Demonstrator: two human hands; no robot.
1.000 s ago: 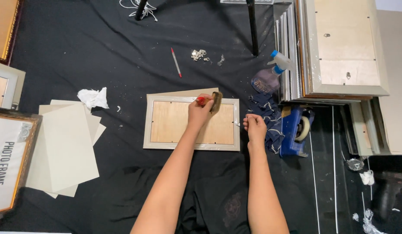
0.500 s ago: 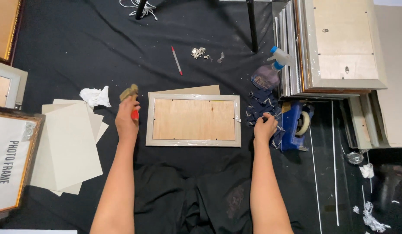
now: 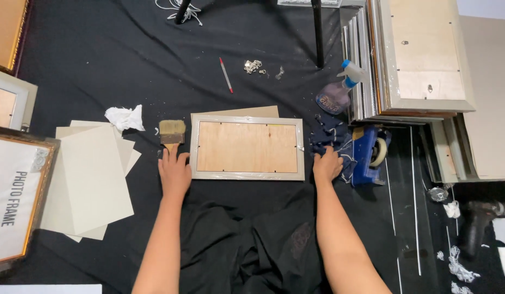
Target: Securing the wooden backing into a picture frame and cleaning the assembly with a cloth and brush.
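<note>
Down goes the brush [image 3: 172, 132]: half a second ago the left hand [image 3: 175, 171] held it up off the cloth, and now it lies flat just left of the picture frame [image 3: 247, 147], bristles pointing far, with the hand's fingers laid loosely over the handle. Whether they still grip it, I can't tell. Right hand [image 3: 327, 164] has slid onto the dark blue rag [image 3: 331, 142] at the frame's right edge, fingers curled down into the cloth.

Everything sits on a black cloth [image 3: 100, 65] speckled with white crumbs. That frame lies face down in the middle, pale grey border around a plywood backing board, a tan sheet poking out along its far edge.

Left of the brush there's a crumpled white tissue [image 3: 124, 117] and a fan of cream boards [image 3: 92, 179]. On the right it's crowded: a blue tape dispenser [image 3: 369, 153] touches the rag, a spray bottle [image 3: 337, 92] lies beyond, against a stack of frames [image 3: 415, 60]. Far side stays roomier, only a red pen [image 3: 225, 75] and small metal fittings [image 3: 253, 66].
</note>
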